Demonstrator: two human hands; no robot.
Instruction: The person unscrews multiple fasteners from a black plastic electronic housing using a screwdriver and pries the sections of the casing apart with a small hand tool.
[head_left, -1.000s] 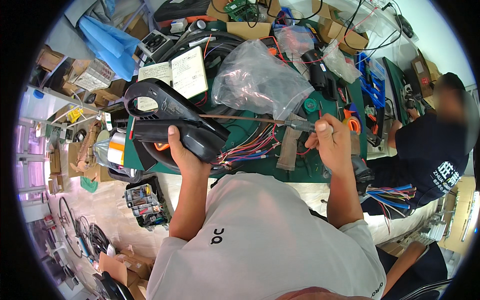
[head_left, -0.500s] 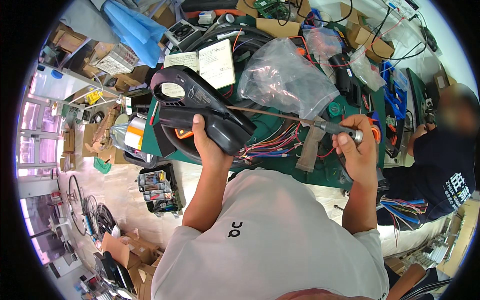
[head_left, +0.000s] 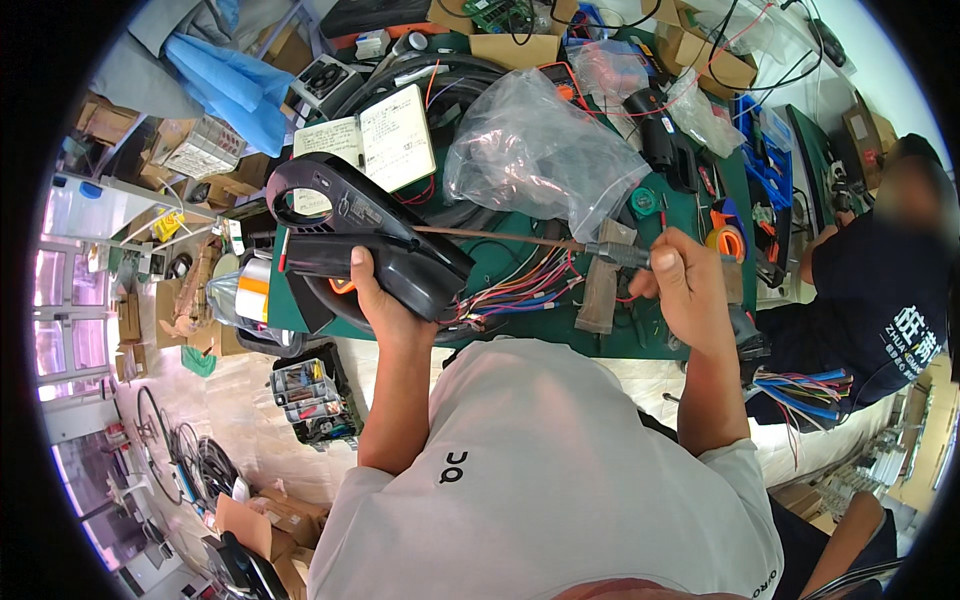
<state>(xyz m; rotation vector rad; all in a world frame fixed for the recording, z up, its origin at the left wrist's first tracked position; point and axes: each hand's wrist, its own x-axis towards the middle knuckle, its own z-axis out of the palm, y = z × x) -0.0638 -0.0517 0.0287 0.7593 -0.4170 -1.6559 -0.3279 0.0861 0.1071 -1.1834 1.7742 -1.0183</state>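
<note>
"What's that left hand (head_left: 400, 318) got?"

"A black plastic shell (head_left: 350, 205) with a ring at one end; it's held up over the near left part of the green desk (head_left: 555, 338), ring to the upper left, wide end lower right; the thumb lies against its near side; the other fingers go behind it, so I can't see how they sit."

"And the other one?"

"The right hand (head_left: 690, 285) has its fingers curled tight round the back end of a screwdriver (head_left: 615, 254); the long shaft points left, and its tip meets the right side of the shell; from here I can't tell whether it goes inside."

"What's lying about them?"

"Coloured wires (head_left: 525, 290) just below the shaft; a crumpled clear bag (head_left: 540, 150) beyond it; an open notebook (head_left: 397, 140) behind the shell, partly covered, with a bit of page showing through the ring; past the right hand, an orange roll of tape (head_left: 738, 243)."

"Anyone nearby?"

"Someone in a dark shirt (head_left: 865, 275), off to the right; and down on the floor at the left, an open toolbox (head_left: 315, 395), full of small bits."
</note>
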